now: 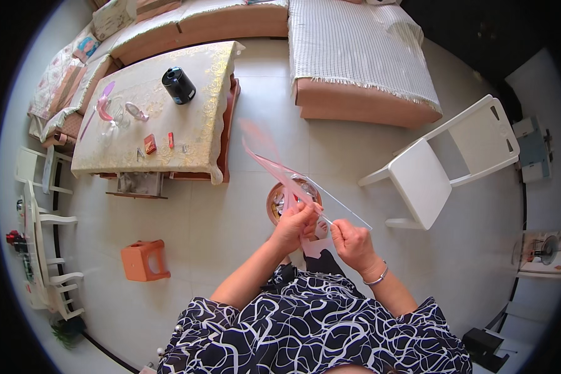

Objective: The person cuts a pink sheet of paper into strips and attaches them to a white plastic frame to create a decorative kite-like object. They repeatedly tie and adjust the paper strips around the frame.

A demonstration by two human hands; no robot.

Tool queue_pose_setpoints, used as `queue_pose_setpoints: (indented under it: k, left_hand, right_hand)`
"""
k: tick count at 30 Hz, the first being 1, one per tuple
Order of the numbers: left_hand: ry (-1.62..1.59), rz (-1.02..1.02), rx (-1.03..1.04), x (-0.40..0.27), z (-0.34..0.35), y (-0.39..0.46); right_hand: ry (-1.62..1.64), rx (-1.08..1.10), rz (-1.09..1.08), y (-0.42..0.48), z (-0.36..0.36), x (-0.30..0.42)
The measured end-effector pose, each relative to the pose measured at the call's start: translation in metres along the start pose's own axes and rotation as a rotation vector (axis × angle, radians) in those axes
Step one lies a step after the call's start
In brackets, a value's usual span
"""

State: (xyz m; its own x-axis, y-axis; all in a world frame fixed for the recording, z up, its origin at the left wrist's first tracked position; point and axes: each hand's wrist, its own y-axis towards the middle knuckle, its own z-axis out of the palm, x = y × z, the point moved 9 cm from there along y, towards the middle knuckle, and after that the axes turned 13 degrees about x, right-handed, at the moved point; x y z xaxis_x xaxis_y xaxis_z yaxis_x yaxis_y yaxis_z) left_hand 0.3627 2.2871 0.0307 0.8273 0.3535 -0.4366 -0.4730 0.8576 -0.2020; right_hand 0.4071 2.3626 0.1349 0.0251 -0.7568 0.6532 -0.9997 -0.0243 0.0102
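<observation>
My left hand (pixel 295 229) pinches a translucent pink sheet (pixel 271 163), perhaps thin film or sheer fabric. Its upper part fans out towards the table side and looks blurred; a lower piece hangs beneath my fingers. Just to the right, my right hand (pixel 354 244) is closed on a thin pale strip or rod that reaches across to my left fingers. Another thin clear strip (pixel 341 202) slants past, its lower end above my right hand. Below both hands a round brown bin (pixel 270 201) stands on the floor with wrappers and scraps in it, partly covered by the pink sheet.
At the left, a cloth-covered table (pixel 191 135) bears a black canister (pixel 179 85), a red box (pixel 150 144) and a pink hand mirror (pixel 136 112). An orange stool (pixel 142 261) stands lower left, a white chair (pixel 420 182) at right. A covered sofa (pixel 355 56) lies ahead.
</observation>
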Motion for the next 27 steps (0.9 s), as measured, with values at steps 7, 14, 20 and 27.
queue_pose_setpoints:
  k: [7,14,20,27]
  left_hand:
    - [-0.067,-0.049,0.022,0.018,-0.009,0.002]
    - [-0.093,-0.097,0.058,0.025,0.004,-0.001]
    - [-0.045,-0.170,-0.064,0.024,-0.002,-0.009]
    - [-0.129,-0.300,-0.061,0.035,-0.007,-0.023]
  right_hand:
    - [0.153,0.199,0.128,0.000,0.015,-0.020]
    - [1.144,0.547,0.504,-0.015,0.063,-0.044]
    - [0.798,0.322,0.363,-0.010,0.055,-0.038]
    - [0.119,0.254,0.246,-0.010,0.036,-0.022]
